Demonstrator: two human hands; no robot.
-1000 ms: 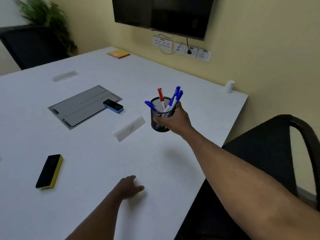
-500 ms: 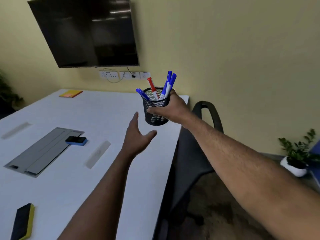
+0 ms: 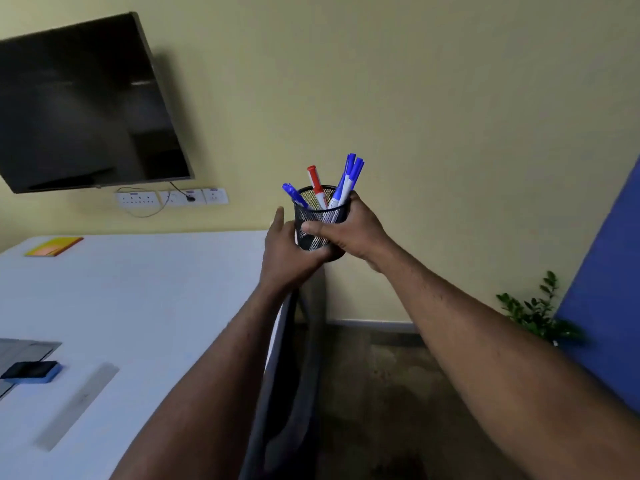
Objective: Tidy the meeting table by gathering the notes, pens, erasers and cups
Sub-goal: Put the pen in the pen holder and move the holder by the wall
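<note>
Yellow wall fills most of what lies ahead, with a dark screen hung on it at the left and a row of sockets beneath. Below the screen spreads the white surface, its right edge running down beside a dark chair, with bare floor open to the right of that. Both arms reach out past that edge. Right hand has its grip closed round the black mesh cup, thumb across the front wall; left hand cups the base and left side, fingers curled under it, so the cup is held in the air off the surface corner. Blue pens and one red pen stand in it. Well apart on the surface lie a yellow notepad by the wall and a blue-backed eraser at the left edge.
</note>
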